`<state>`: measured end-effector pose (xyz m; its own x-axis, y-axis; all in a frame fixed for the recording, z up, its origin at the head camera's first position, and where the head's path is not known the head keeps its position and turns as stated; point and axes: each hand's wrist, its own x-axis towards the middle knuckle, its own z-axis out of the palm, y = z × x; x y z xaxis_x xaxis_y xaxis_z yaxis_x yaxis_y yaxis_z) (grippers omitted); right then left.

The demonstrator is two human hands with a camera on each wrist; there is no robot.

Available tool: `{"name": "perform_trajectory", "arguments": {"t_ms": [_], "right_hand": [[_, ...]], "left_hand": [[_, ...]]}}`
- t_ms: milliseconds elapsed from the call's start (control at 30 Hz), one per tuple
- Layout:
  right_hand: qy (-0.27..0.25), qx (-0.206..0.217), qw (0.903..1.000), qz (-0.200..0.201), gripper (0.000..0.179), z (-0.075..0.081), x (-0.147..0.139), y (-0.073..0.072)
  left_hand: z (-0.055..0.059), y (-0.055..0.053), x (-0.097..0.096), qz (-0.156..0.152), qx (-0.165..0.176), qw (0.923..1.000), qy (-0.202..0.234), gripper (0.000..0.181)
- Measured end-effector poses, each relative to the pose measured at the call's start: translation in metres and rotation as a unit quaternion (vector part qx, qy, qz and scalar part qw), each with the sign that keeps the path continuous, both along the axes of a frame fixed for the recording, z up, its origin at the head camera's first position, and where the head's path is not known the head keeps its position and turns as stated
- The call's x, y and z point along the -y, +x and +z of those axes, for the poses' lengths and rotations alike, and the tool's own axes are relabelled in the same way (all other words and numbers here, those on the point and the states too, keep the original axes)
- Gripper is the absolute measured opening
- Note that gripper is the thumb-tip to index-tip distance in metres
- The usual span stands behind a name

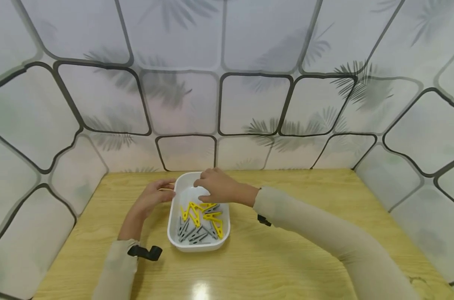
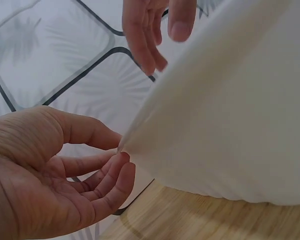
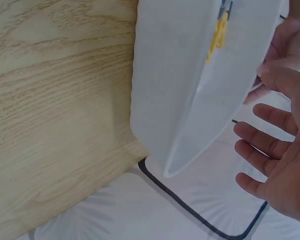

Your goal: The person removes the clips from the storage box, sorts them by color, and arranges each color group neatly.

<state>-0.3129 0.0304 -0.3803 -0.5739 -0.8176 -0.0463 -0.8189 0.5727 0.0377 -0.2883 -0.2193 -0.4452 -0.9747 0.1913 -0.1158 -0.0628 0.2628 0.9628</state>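
Note:
A white plastic tub (image 1: 198,248) with rounded corners holds several yellow clothespins (image 1: 195,214) and several grey clothespins (image 1: 196,234), gathered in its nearer half. At the tub's left side, my left hand (image 1: 151,198) has its fingertips right at the rim and outer wall, the fingers loosely bent. In the left wrist view, the thumb and fingers of the left hand (image 2: 55,175) come together at the rim's edge. My right hand (image 1: 221,186) hovers above the far end of the tub, palm down. Its fingers (image 3: 260,150) are spread, and nothing is between them.
The tub stands on a light wood-grain table (image 1: 287,250) near its back edge. A patterned cloth wall (image 1: 257,104) with dark outlines and leaf prints rises behind the table and along both sides. A black strap mount (image 1: 146,252) sits on the left sleeve.

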Motion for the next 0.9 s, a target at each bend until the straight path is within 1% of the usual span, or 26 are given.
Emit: {"name": "perform_trajectory", "arguments": {"t_ms": [100,267,367,433,500,667,900], "right_hand": [[0.022,0.002,0.9997,0.003,0.042,-0.006,0.011,0.0],[0.042,-0.001,0.9991,0.0,0.04,-0.016,0.022,0.002],[0.062,-0.026,0.9977,-0.005,0.041,-0.023,0.026,0.004],[0.077,-0.035,0.9963,-0.011,0.043,-0.028,0.028,0.005],[0.091,-0.033,0.9951,-0.021,0.044,-0.032,0.029,0.007],[0.108,-0.016,0.9931,-0.044,0.046,-0.036,0.029,0.01],[0.114,-0.006,0.9924,-0.046,0.045,-0.042,0.03,0.012]], "left_hand": [[0.0,0.0,0.0,0.001,-0.001,1.0,0.004,0.059],[-0.002,-0.001,0.003,-0.006,-0.003,1.0,0.003,0.059],[-0.003,-0.002,0.004,-0.009,-0.002,1.0,0.002,0.058],[-0.004,-0.002,0.004,-0.009,0.002,1.0,0.004,0.058],[-0.005,-0.003,0.004,-0.009,0.007,0.9999,0.005,0.058],[-0.002,-0.003,0.002,-0.01,0.005,0.9999,0.012,0.057],[0.0,-0.001,0.002,-0.008,0.009,0.9997,0.02,0.058]]}}
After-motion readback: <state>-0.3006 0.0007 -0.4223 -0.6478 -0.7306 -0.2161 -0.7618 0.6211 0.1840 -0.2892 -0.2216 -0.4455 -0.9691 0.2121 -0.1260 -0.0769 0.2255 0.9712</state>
